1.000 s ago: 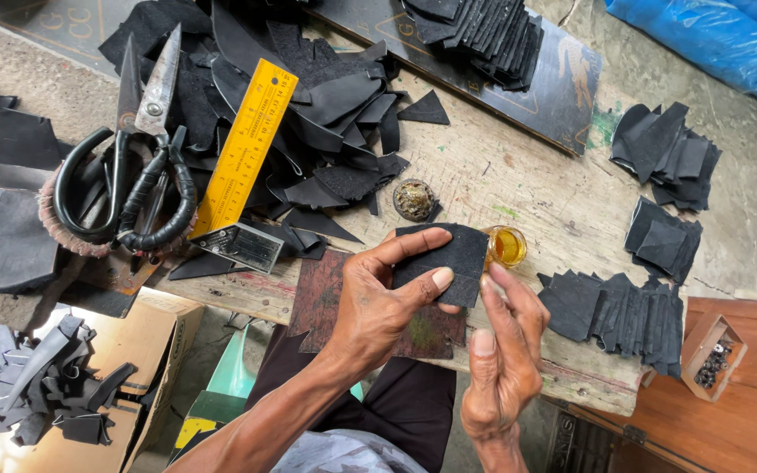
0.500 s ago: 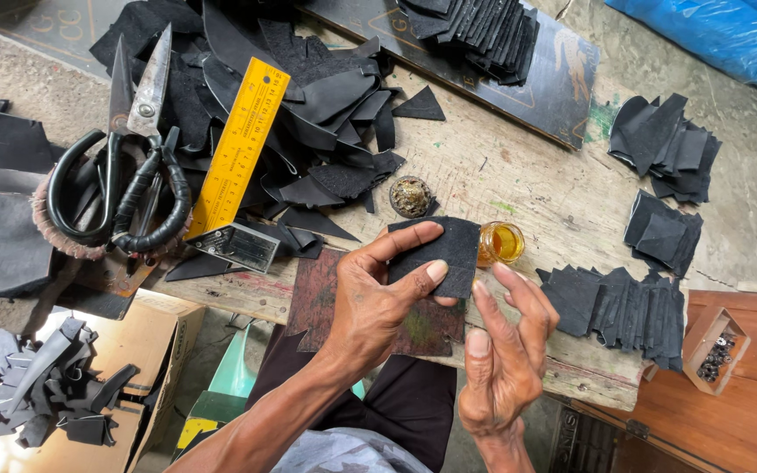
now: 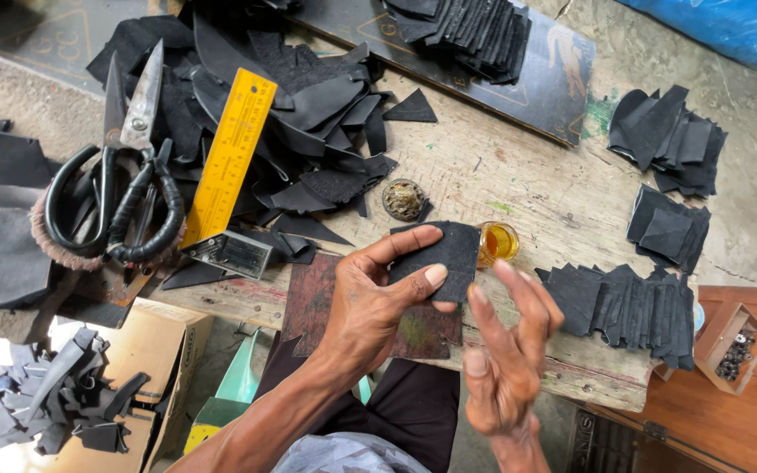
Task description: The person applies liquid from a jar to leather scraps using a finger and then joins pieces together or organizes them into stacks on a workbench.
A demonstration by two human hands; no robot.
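Note:
My left hand [image 3: 370, 302] pinches a small black leather piece [image 3: 445, 256] between thumb and fingers, just above a dark reddish pad [image 3: 317, 302] on the wooden bench. My right hand [image 3: 505, 355] hovers beside it to the right, fingers spread and empty, slightly blurred. A small jar of amber glue [image 3: 498, 242] stands right behind the held piece. A round dirty lid [image 3: 404, 199] lies a little farther back.
Large scissors [image 3: 120, 180] and a yellow ruler [image 3: 228, 156] lie at left beside a heap of black offcuts [image 3: 308, 105]. Stacks of cut black pieces [image 3: 633, 307] sit at right and behind. A cardboard box with scraps [image 3: 72, 394] stands below left, a small wooden box [image 3: 729, 346] at right.
My right hand has drawn back from the leather piece and its fingers have spread apart. My left hand keeps holding the piece in about the same place.

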